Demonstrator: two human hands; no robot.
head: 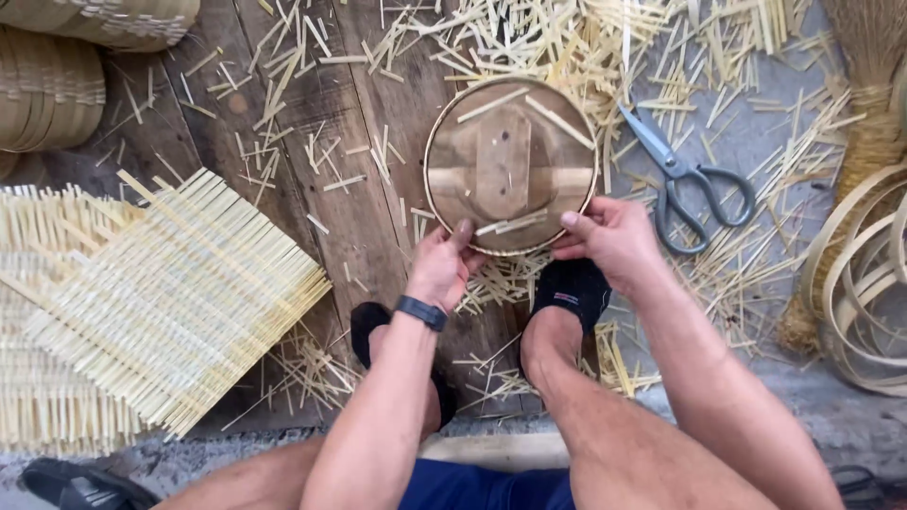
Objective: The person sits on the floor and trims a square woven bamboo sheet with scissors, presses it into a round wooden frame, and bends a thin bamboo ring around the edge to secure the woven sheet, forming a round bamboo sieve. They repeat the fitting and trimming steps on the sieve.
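A round wooden mould (511,165) ringed by a thin bamboo hoop lies on the plank floor in front of me. My left hand (442,264), with a dark band on its wrist, grips the near rim of the mould at its lower left. Fingers of my right hand (611,238) curl over the rim at the lower right. A few short bamboo slivers lie on top of the mould. Both my feet in black socks (573,288) rest just below the mould.
Grey-handled scissors (688,175) lie right of the mould. Woven bamboo mats (179,297) are stacked at left, finished baskets (52,90) at top left. Coiled bamboo strips (855,283) and a straw bundle (874,104) sit at right. Cut bamboo slivers litter the floor. A dark sandal (80,486) lies bottom left.
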